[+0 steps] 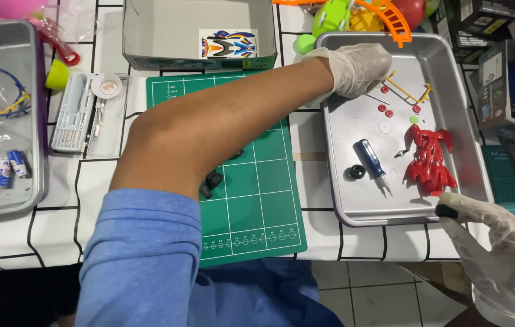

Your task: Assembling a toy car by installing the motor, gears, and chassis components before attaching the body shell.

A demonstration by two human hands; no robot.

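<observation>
Right now I am reaching my left hand (357,68) across into the tray (337,158), fingers curled over the yellow sprue (412,92), while my right hand (499,254) is pinching a black wheel (446,211) at the tray's near corner, so I judge fitting it comes next.

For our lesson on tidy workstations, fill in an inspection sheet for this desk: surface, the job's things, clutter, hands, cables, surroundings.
Surface: white table with black grid lines, green cutting mat on it.
Job's things: metal tray holds a red car body shell, a blue-handled screwdriver, a black wheel, yellow sprue, small red parts.
Clutter: open cardboard box with a sticker sheet, tool case, second tray with batteries, colourful toys.
Hands: left hand, gloved, reaches across into the tray; right hand, gloved, pinches a small black part.
Cables: nothing seen.
Surroundings: stacked boxes at right, tiled floor below.
</observation>
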